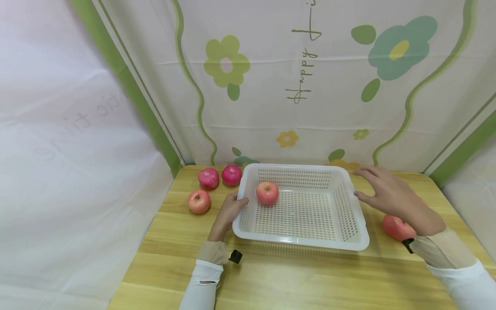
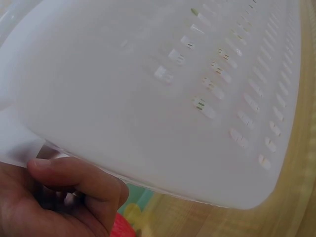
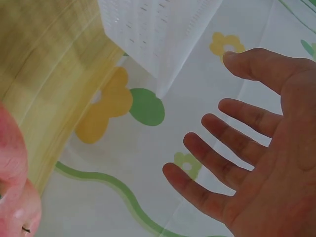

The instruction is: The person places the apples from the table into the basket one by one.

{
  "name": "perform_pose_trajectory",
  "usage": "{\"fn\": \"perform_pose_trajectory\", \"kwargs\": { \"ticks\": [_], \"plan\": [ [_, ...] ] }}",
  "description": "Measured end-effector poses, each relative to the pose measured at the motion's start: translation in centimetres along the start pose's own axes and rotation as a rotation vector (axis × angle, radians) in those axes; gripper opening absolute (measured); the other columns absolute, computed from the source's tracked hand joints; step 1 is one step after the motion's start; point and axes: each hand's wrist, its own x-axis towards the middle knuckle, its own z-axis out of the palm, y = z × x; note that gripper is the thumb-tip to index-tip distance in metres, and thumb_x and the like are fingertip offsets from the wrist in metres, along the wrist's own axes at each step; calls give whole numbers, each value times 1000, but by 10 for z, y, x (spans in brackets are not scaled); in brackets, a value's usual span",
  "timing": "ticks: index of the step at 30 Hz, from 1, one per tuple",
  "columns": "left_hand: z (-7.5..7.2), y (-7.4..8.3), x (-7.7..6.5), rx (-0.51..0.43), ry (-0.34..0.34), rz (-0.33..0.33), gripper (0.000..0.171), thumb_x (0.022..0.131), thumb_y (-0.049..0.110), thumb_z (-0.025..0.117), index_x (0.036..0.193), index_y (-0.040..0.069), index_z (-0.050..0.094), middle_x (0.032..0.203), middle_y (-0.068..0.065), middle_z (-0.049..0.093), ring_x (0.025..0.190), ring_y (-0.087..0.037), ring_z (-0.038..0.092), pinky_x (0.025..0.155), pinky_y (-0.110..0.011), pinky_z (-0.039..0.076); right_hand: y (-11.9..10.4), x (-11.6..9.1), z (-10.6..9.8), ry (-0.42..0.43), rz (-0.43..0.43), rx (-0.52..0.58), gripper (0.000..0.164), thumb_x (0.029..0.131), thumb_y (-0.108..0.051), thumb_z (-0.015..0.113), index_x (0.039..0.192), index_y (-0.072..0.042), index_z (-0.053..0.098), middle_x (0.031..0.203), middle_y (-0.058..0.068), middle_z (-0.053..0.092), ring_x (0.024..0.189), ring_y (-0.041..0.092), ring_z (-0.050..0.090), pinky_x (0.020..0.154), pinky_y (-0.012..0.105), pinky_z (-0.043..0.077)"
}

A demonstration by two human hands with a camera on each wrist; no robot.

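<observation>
A white perforated plastic basket [image 1: 358,241] stands on the wooden table, with one red apple [image 1: 267,193] inside near its left end. My left hand [image 1: 231,211] grips the basket's left rim, thumb over the top edge; in the left wrist view the curled fingers [image 2: 94,185] are under the rim beside the slotted wall. Just off the right rim is my right hand [image 1: 391,193], fingers spread and holding nothing. The right wrist view shows that palm and its separated fingers [image 3: 222,143], apart from the basket corner [image 3: 148,39].
Left of the basket lie an apple [image 1: 199,201] and two round magenta fruits [image 1: 209,178]. Another apple [image 1: 398,227] is partly behind my right forearm; the right wrist view shows a second apple [image 3: 30,210] beside it. A flower-printed curtain [image 1: 263,107] hangs along the table's far edge.
</observation>
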Motion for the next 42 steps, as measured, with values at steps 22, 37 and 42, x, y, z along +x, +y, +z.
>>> {"fn": "perform_pose_trajectory", "kwargs": {
  "ticks": [22, 37, 42],
  "plan": [
    [-5, -23, 16, -14, 9, 2, 47, 94, 15, 47, 137, -4, 47, 124, -32, 56, 106, -43, 58, 83, -55, 52, 20, -33, 9, -48, 97, 20, 60, 80, -34, 75, 129, -5, 56, 130, 22, 51, 117, 46, 43, 84, 67, 41],
    [-4, -23, 15, -28, -2, 12, 49, 94, 15, 48, 138, -6, 45, 123, -34, 55, 105, -44, 58, 82, -55, 52, 34, -59, 14, -80, 126, 29, 62, 84, -45, 70, 128, -5, 55, 128, 23, 51, 108, 49, 46, 73, 67, 44],
    [-4, -24, 15, -36, -5, 0, 51, 92, 16, 48, 139, -4, 45, 124, -33, 56, 106, -44, 57, 82, -56, 52, 39, -67, 18, -83, 142, 32, 60, 82, -40, 72, 128, -5, 54, 127, 23, 50, 107, 49, 46, 69, 67, 44]
  ]
}}
